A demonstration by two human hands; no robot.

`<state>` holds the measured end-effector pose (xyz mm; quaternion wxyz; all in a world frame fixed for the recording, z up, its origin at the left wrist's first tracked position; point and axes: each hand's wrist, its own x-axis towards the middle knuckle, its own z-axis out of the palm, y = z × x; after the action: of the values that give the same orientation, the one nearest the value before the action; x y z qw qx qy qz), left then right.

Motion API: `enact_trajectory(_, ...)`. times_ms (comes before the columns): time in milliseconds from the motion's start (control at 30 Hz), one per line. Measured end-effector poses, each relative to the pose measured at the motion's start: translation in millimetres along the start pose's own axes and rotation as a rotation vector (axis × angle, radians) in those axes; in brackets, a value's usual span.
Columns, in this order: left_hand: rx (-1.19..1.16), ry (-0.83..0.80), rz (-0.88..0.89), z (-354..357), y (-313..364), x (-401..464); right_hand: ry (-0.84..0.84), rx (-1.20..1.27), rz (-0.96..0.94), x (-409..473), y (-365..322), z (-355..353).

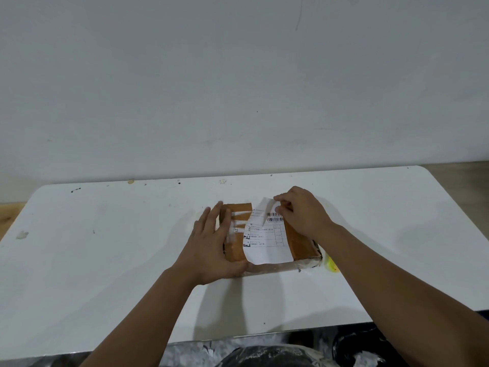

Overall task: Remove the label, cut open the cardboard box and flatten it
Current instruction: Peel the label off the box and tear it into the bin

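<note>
Brown cardboard box (pixel 267 234), taped, lying mid-table (pixel 105 247); white label (pixel 267 243) on its top, far corner peeled up and pinched in my right hand (pixel 301 210), the grip clamped on the paper. My left hand (pixel 211 245) lies flat against the box's left side, fingers straight. Risk, as I judge it: a fast pull tears the label, leaving scraps stuck, or drags the lightly braced box across the table.

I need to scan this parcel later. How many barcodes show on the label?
2, stacked near the far edge of the label, at and, just left of the right hand peeling it. More may be hidden under the lifted corner or hand.
</note>
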<state>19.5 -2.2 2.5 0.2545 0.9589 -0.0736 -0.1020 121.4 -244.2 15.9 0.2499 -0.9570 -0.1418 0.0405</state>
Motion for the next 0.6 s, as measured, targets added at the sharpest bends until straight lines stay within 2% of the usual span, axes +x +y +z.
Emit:
enact_trajectory(100,0.060,-0.023,0.002,4,0,5,0.044,0.062,0.040,3,-2,-2)
enact_trajectory(233,0.089,0.005,-0.031,11,-2,4,0.054,0.067,-0.016,3,-3,-1)
enact_trajectory(400,0.133,0.043,-0.062,11,2,3,-0.008,0.060,-0.149,-5,3,-11)
enact_trajectory(600,0.129,0.045,-0.068,12,-1,3,-0.063,0.224,-0.137,-24,9,-29)
